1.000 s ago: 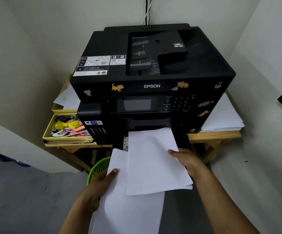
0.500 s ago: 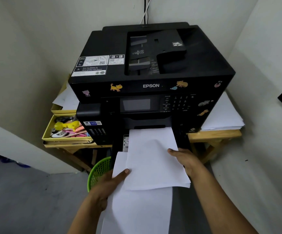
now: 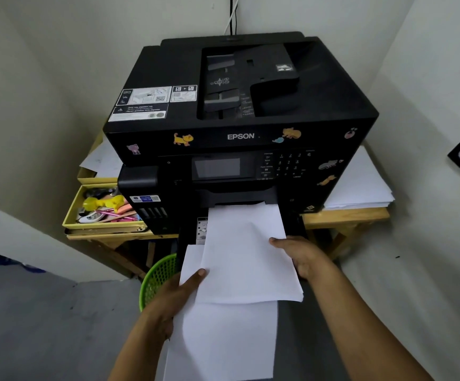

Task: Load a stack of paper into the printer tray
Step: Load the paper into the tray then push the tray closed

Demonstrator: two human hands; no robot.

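A black Epson printer (image 3: pixel 240 111) stands on a wooden table. Its paper tray (image 3: pixel 296 224) is pulled out at the front bottom, mostly covered by paper. An upper stack of white paper (image 3: pixel 246 254) has its far edge inside the tray opening. My right hand (image 3: pixel 301 257) grips the right edge of that stack. A lower, larger batch of white sheets (image 3: pixel 223 339) sticks out beneath it toward me. My left hand (image 3: pixel 176 295) holds that lower batch at its left edge, thumb on top.
The wooden table (image 3: pixel 344 215) also bears a pile of white paper (image 3: pixel 361 182) on the right and yellow trays (image 3: pixel 72 215) with stationery on the left. A green mesh basket (image 3: pixel 157 276) stands under the table. Walls close in on both sides.
My left hand has moved right and forward, sliding the lower sheets under the upper stack. The upper stack has gone a little further into the tray opening.
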